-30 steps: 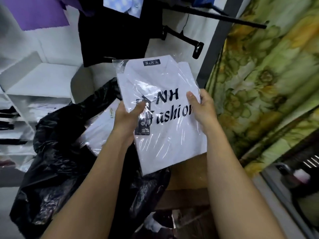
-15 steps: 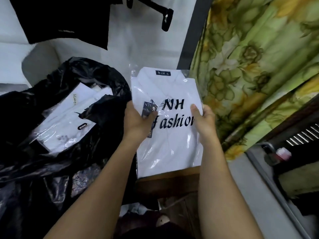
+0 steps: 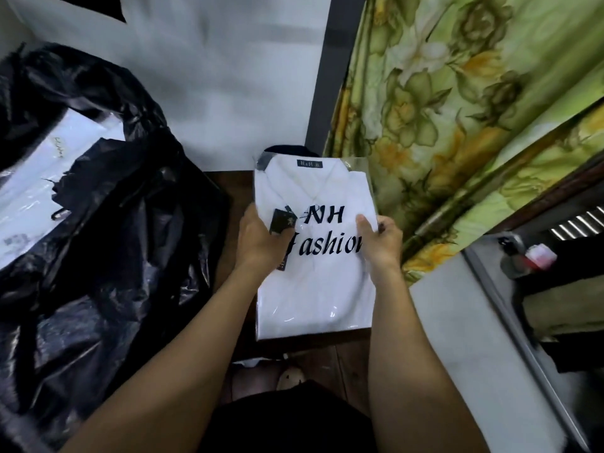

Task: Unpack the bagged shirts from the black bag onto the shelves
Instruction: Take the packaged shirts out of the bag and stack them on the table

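Observation:
A white shirt [image 3: 313,289] in a clear plastic sleeve, printed "NH Fashion", lies low over a dark wooden surface [image 3: 233,191]. My left hand [image 3: 261,243] grips its left edge, thumb on top beside a black hang tag. My right hand [image 3: 380,241] grips the right edge with the thumb on the front. The big black bag [image 3: 114,240] gapes open at the left, and more bagged white shirts [image 3: 36,197] lie inside it.
A green floral curtain [image 3: 457,125] hangs at the right behind a dark post [image 3: 322,73]. A white wall [image 3: 212,76] stands behind. A metal rail and small items [image 3: 529,259] lie at the right edge. No shelves are in view.
My view has tilted down and both hands have lowered the bagged shirt from in front of the wall to just above the dark wooden surface, right of the black bag.

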